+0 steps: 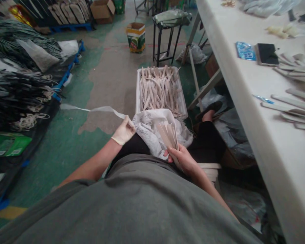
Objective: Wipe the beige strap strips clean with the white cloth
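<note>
My left hand (pixel 124 131), in a pale glove, pinches one end of a long, thin whitish strip (pixel 105 108) that trails out to the left above the floor. In my right hand (pixel 181 157), which is bare, a fanned bundle of flat beige strips (pixel 167 135) points up and away from me. Beneath both hands a white woven sack (pixel 144 130) with dark printing lies across my lap. Just beyond it stands a white plastic crate (pixel 138 89) filled with many curled beige strips (pixel 157 88).
To the right runs a long white table (pixel 240 98) with a phone (pixel 267 54), a blue packet (pixel 245 51) and grey strips (pixel 295 106). Ahead are a black stool (pixel 167 44) and a cardboard box (pixel 136 38). Dark cord bundles (pixel 12 98) lie on a pallet at left.
</note>
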The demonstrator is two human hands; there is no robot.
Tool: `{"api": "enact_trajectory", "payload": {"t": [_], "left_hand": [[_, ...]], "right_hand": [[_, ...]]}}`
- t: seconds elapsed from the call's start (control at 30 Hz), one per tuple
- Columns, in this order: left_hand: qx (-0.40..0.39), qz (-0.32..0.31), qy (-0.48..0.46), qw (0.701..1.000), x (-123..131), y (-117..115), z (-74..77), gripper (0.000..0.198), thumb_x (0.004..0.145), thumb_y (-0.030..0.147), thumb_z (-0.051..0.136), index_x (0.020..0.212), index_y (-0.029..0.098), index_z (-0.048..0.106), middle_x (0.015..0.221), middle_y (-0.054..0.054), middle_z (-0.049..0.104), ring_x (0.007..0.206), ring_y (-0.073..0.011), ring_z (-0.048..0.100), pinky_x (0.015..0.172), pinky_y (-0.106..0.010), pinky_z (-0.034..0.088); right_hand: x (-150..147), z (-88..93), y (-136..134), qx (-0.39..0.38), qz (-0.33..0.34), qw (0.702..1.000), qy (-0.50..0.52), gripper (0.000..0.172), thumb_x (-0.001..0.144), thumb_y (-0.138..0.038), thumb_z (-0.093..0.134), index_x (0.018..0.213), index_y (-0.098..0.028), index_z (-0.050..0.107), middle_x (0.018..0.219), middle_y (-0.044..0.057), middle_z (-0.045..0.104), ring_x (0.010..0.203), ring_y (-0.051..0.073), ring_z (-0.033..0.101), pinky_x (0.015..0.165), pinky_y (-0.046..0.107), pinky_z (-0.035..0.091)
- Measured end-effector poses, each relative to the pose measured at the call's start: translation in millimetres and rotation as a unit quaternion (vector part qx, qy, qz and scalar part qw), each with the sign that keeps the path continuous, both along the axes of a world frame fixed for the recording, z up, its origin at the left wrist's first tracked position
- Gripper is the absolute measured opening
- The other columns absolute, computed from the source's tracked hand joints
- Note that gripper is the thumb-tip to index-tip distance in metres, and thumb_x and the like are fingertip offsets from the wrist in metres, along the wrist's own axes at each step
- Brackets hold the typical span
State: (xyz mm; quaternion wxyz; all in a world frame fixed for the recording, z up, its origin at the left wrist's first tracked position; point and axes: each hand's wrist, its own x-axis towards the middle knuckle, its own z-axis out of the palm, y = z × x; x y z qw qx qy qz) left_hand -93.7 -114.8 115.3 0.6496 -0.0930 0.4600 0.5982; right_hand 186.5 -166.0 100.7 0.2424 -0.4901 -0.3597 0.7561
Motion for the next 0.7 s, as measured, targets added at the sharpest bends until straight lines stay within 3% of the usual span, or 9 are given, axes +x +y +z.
{"api": "enact_trajectory", "payload": {"t": [0.07,0.13,0.23,0.5,0.7], "left_hand": [[-0.05,-0.019,-0.03,0.998,29.0,-12.5,-25.1,0.026,0.093,0.03,0.07,0.074,0.015,0.058,0.055,0.006,0.058,0.047,-0.0063,0.057,0.05,-0.017,0.05],[-0.066,-0.04,-0.037,0.996,44.8,-19.9,-35.8,0.022,0.089,0.029,0.074,0.079,0.015,0.061,0.061,0.003,0.064,0.053,-0.0084,0.063,0.054,-0.019,0.053],[-0.06,-0.067,-0.026,0.996,53.0,-23.5,-37.2,0.02,0.089,0.029,0.074,0.081,0.015,0.062,0.068,0.0,0.067,0.059,-0.0102,0.066,0.057,-0.02,0.054],[-0.004,-0.063,0.006,0.998,62.0,-23.6,-35.1,0.027,0.078,0.032,0.084,0.083,0.016,0.063,0.076,0.001,0.069,0.065,-0.0102,0.065,0.066,-0.022,0.052],[0.037,-0.064,0.003,0.997,61.8,-21.7,-35.5,0.034,0.065,0.031,0.092,0.078,0.017,0.064,0.076,0.001,0.07,0.068,-0.0126,0.067,0.065,-0.023,0.051]], "right_hand": [[1.7,5.7,-4.7,-0.013,0.004,1.0,-0.015,0.033,0.075,-0.049,0.076,0.075,-0.018,0.063,0.065,0.001,0.068,0.046,0.009,0.051,0.047,0.023,0.039],[2.6,9.5,-8.4,-0.026,0.009,0.999,-0.028,0.034,0.072,-0.047,0.078,0.072,-0.018,0.06,0.063,0.001,0.066,0.045,0.009,0.05,0.045,0.022,0.038],[1.4,11.1,-11.1,-0.025,0.023,0.998,-0.045,0.034,0.069,-0.045,0.079,0.071,-0.019,0.058,0.057,-0.001,0.063,0.044,0.009,0.049,0.044,0.022,0.036],[-8.1,4.9,-7.2,-0.017,0.07,0.994,-0.078,0.029,0.072,-0.043,0.074,0.075,-0.02,0.057,0.055,-0.002,0.063,0.043,0.009,0.049,0.042,0.021,0.033],[-12.1,-1.2,-9.4,-0.023,0.065,0.995,-0.076,0.029,0.071,-0.041,0.075,0.077,-0.02,0.056,0.058,-0.002,0.065,0.044,0.008,0.05,0.043,0.02,0.036]]}}
